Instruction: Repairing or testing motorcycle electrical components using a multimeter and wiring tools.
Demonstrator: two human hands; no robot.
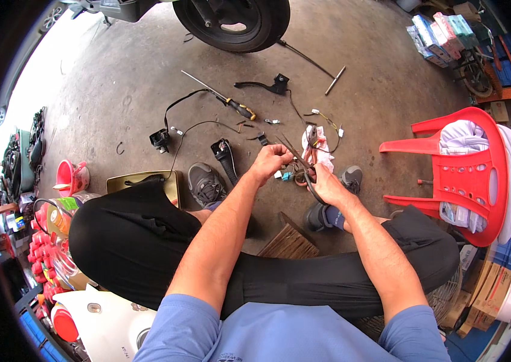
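A: Who is nearest the camera?

B: A person in a blue shirt (285,332) and black trousers (309,274), bare forearms stretched forward. A wooden block (290,242) sits on the concrete floor just beyond the trousers.

A: And the hands?

B: The right hand (328,184) grasps a pair of dark scissors (296,155), fingers wrapped about the handles, blades angled forward and to the left. The left hand (272,160) is raised beside the blades, thumb and fingertips drawn together; whether something thin is pinched there cannot be told.

A: So where are the scissors?

B: In the right hand, reaching toward the left, above the floor between two grey shoes.

A: What lies beyond them?

B: A white cloth (326,158) with reddish stains, pliers (313,137) resting on it. To the left, a black grip (225,158) and a black switch housing (160,140) trailing cable.

A: Farther out?

B: A screwdriver (241,110) with a yellow-and-black handle, a black lever (267,85), a T-handled tool (335,80) and, farthest, a black-tyred wheel (261,30).
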